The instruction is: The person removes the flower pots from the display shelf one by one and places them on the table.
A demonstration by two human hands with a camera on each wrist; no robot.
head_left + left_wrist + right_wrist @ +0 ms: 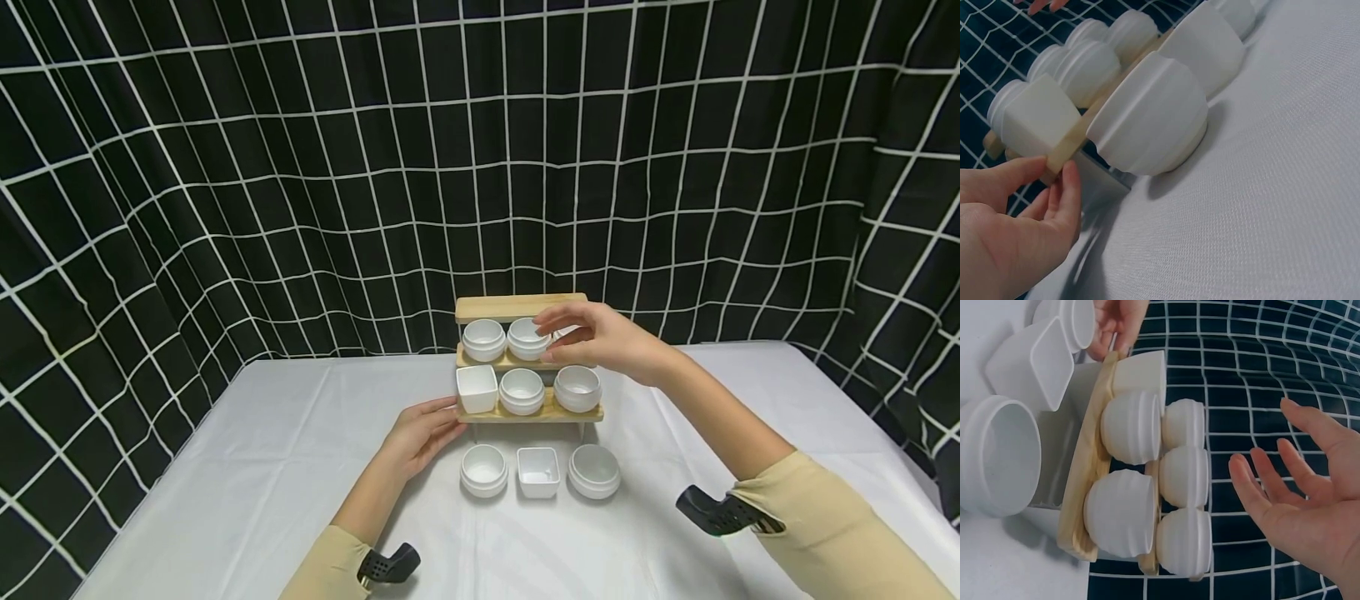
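A three-tier wooden stand (525,307) holds white bowls on its lower two boards. My left hand (423,435) pinches the left end of the lowest board (1067,145) between thumb and fingers. On that board are a square bowl (477,389) and two round bowls (521,392). My right hand (603,340) hovers over the right side of the middle tier, fingers loosely spread. The right wrist view shows this hand (1319,481) apart from the bowls, holding nothing. Three round bowls sit on the middle tier; the rightmost bowl (1182,540) is mostly hidden in the head view.
In front of the stand, a round bowl (483,471), a square bowl (537,472) and a wider round bowl (593,472) stand in a row on the white tablecloth (300,467). A black curtain with white grid lines (480,167) hangs behind and at both sides.
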